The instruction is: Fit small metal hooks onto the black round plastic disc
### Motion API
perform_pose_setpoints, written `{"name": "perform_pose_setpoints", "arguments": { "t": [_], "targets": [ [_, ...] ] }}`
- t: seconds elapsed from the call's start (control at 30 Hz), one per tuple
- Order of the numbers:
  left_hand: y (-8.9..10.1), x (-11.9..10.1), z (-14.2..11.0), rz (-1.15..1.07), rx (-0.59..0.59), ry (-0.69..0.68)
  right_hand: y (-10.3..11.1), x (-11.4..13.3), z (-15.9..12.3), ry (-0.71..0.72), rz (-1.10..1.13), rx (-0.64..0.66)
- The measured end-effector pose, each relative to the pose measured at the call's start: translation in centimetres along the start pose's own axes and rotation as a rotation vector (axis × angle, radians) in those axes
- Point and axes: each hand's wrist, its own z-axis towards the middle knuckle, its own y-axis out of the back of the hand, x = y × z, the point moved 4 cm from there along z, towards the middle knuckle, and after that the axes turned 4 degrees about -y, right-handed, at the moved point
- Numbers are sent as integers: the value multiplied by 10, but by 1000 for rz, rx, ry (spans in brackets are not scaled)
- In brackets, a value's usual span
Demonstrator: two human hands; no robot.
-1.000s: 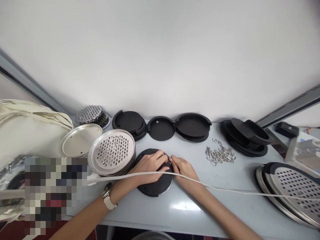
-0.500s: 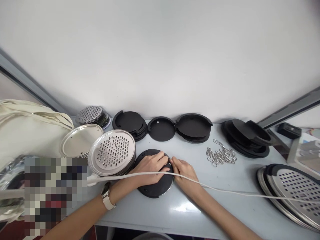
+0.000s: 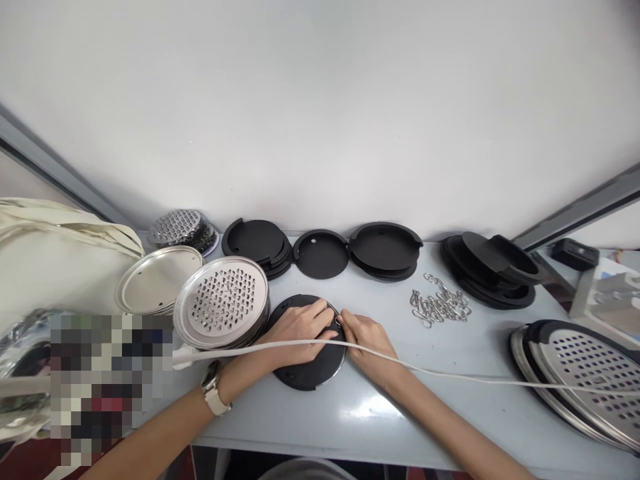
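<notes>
A grey desk (image 3: pixel 290 421) stands against a pale wall. At its front right corner, a tilted stack of perforated metal discs (image 3: pixel 597 360) leans toward the edge. Left of the desk's middle sits a stack of round grater plates (image 3: pixel 230 300). Black stacked discs (image 3: pixel 385 250) line the back edge. Nearer the front edge, around the middle, one black disc (image 3: pixel 305 377) lies flat, touching or just beside the grater plates. The left hand (image 3: pixel 303 327) covers it, thumb and forefinger apart; whether the fingers clamp its rim, I cannot tell. The right hand (image 3: pixel 369 337) meets the rim's right side, thumb and forefinger together. Toward the right edge lies a loose pile of metal hooks (image 3: pixel 440 305). Smallest, a shiny metal clip (image 3: pixel 339 321) is pinched in the right fingertips at the black disc's rim.
</notes>
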Motion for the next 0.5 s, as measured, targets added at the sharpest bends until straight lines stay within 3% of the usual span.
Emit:
{"name": "perform_pose_setpoints", "arguments": {
  "t": [0.5],
  "targets": [
    [1, -1, 1, 13, 19, 7, -2, 0, 0, 17, -39, -33]
  ]
}}
